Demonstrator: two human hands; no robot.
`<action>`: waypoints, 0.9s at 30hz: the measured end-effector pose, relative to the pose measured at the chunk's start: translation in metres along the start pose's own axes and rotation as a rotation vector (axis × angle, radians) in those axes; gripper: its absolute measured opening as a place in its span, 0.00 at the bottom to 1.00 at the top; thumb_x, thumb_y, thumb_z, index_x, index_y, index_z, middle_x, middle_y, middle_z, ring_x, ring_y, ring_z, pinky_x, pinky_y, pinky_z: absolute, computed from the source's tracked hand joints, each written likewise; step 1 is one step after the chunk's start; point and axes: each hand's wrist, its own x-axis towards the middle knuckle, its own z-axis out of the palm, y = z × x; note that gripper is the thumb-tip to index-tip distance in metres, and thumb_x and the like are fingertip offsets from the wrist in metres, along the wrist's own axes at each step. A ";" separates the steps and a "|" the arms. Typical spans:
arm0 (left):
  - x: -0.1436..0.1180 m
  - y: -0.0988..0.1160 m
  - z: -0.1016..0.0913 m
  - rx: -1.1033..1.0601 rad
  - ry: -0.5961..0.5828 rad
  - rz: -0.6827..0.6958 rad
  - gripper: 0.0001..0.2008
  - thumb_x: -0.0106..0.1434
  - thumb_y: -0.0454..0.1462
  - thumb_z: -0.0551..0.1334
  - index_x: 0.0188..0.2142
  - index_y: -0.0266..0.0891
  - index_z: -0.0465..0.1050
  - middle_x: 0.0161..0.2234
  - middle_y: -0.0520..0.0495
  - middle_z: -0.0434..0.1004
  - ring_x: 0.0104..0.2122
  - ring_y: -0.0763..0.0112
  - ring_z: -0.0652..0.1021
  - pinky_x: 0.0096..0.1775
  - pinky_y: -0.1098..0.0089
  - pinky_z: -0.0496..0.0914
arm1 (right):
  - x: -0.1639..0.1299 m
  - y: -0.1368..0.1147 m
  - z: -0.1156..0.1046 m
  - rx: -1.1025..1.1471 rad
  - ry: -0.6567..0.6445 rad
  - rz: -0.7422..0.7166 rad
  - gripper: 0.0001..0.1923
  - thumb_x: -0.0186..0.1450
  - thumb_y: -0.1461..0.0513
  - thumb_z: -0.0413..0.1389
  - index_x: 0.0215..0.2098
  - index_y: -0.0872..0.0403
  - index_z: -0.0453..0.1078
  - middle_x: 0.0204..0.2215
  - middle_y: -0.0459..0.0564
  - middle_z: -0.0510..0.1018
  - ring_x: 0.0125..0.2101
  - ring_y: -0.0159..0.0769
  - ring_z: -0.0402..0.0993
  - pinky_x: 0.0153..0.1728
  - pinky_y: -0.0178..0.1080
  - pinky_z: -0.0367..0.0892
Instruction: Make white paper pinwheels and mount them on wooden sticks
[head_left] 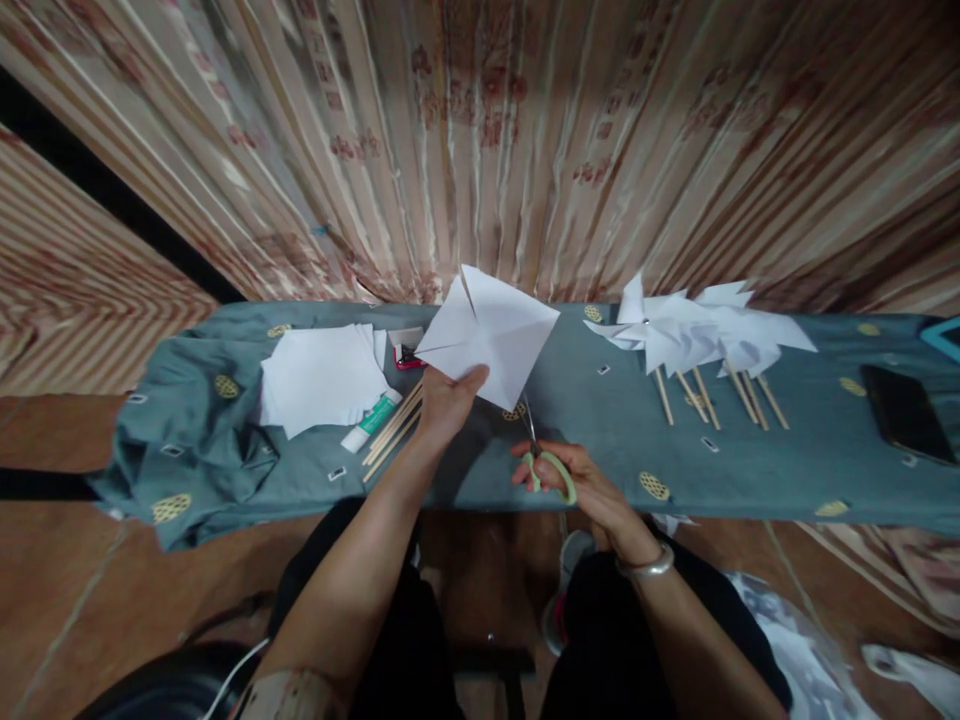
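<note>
Head view looks down on a long table draped in a grey-green cloth [750,470] with gold motifs, set against a striped, patterned curtain [525,130]. On the cloth's left part lies a loose stack of white paper squares [319,378], and on its right part a row of finished white paper pinwheels [697,335] lies with wooden sticks pointing toward the person. A dark phone [906,412] rests flat near the far right end. The left hand [448,400] is raised above the table's middle, thumb and fingers pinched on the lower edge of a white paper square [491,335], which is held up tilted and shows a cut running in from its top corner. The right hand [577,485] sits just beside it at the near edge of the table, fingers closed through the green handles of a pair of scissors [541,455] whose blades point up at the sheet's lower right edge. Between the stack and the left hand lie a bundle of bare wooden sticks [394,428], a white and green glue tube [371,420] and a small red object [407,357].
</note>
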 end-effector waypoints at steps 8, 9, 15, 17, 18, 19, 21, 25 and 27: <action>-0.001 -0.002 0.003 -0.009 -0.012 0.028 0.15 0.46 0.37 0.70 0.35 0.37 0.75 0.35 0.44 0.81 0.37 0.57 0.80 0.46 0.59 0.74 | 0.006 0.000 -0.006 -0.021 -0.058 -0.023 0.27 0.56 0.43 0.63 0.42 0.55 0.76 0.28 0.49 0.80 0.26 0.32 0.73 0.28 0.34 0.69; -0.001 -0.003 0.004 -0.013 -0.017 0.025 0.15 0.46 0.37 0.71 0.34 0.37 0.74 0.35 0.44 0.81 0.37 0.57 0.80 0.46 0.59 0.74 | 0.006 0.000 -0.006 -0.012 -0.051 -0.028 0.26 0.56 0.44 0.63 0.41 0.55 0.76 0.28 0.49 0.80 0.25 0.32 0.73 0.27 0.34 0.68; -0.005 -0.007 0.007 -0.036 -0.032 -0.001 0.13 0.45 0.36 0.72 0.31 0.37 0.74 0.34 0.44 0.80 0.43 0.54 0.79 0.50 0.58 0.73 | 0.008 0.000 -0.004 -0.021 -0.010 -0.035 0.26 0.55 0.42 0.63 0.37 0.56 0.77 0.25 0.49 0.81 0.22 0.30 0.71 0.23 0.32 0.67; -0.006 -0.006 0.008 -0.036 -0.043 -0.016 0.12 0.45 0.36 0.72 0.29 0.39 0.73 0.31 0.46 0.80 0.43 0.54 0.79 0.51 0.57 0.72 | 0.008 -0.001 -0.004 -0.029 -0.003 -0.027 0.27 0.54 0.41 0.63 0.37 0.56 0.77 0.25 0.48 0.80 0.22 0.29 0.71 0.24 0.32 0.67; -0.007 -0.005 0.008 -0.037 -0.049 -0.024 0.12 0.45 0.36 0.72 0.28 0.39 0.73 0.31 0.46 0.80 0.44 0.54 0.79 0.51 0.57 0.72 | 0.008 -0.002 -0.004 -0.031 -0.002 -0.024 0.27 0.54 0.41 0.63 0.37 0.56 0.77 0.25 0.48 0.80 0.22 0.30 0.71 0.24 0.32 0.67; -0.008 -0.004 0.008 -0.037 -0.052 -0.030 0.12 0.45 0.36 0.72 0.28 0.39 0.72 0.30 0.47 0.80 0.44 0.54 0.79 0.51 0.57 0.72 | 0.008 -0.002 -0.004 -0.030 -0.005 -0.022 0.27 0.54 0.41 0.63 0.37 0.55 0.77 0.25 0.48 0.80 0.22 0.30 0.71 0.24 0.32 0.67; -0.008 -0.002 0.007 -0.029 -0.057 -0.041 0.12 0.45 0.36 0.72 0.28 0.38 0.72 0.30 0.46 0.79 0.45 0.53 0.79 0.52 0.57 0.71 | 0.008 -0.002 -0.004 -0.023 -0.012 -0.022 0.28 0.54 0.41 0.62 0.37 0.56 0.77 0.25 0.48 0.80 0.22 0.30 0.71 0.24 0.33 0.66; -0.007 -0.004 0.007 -0.027 -0.060 -0.049 0.13 0.44 0.35 0.72 0.29 0.37 0.73 0.32 0.45 0.80 0.44 0.54 0.79 0.51 0.56 0.72 | 0.009 -0.001 -0.005 -0.016 -0.018 -0.022 0.28 0.55 0.41 0.62 0.37 0.56 0.77 0.24 0.49 0.80 0.21 0.30 0.71 0.23 0.33 0.66; -0.006 -0.006 0.007 -0.037 -0.063 -0.046 0.13 0.44 0.35 0.72 0.30 0.37 0.73 0.32 0.46 0.80 0.42 0.55 0.79 0.51 0.57 0.72 | 0.009 -0.001 -0.004 -0.019 -0.017 -0.030 0.27 0.55 0.41 0.62 0.37 0.55 0.77 0.25 0.49 0.80 0.21 0.30 0.71 0.23 0.33 0.66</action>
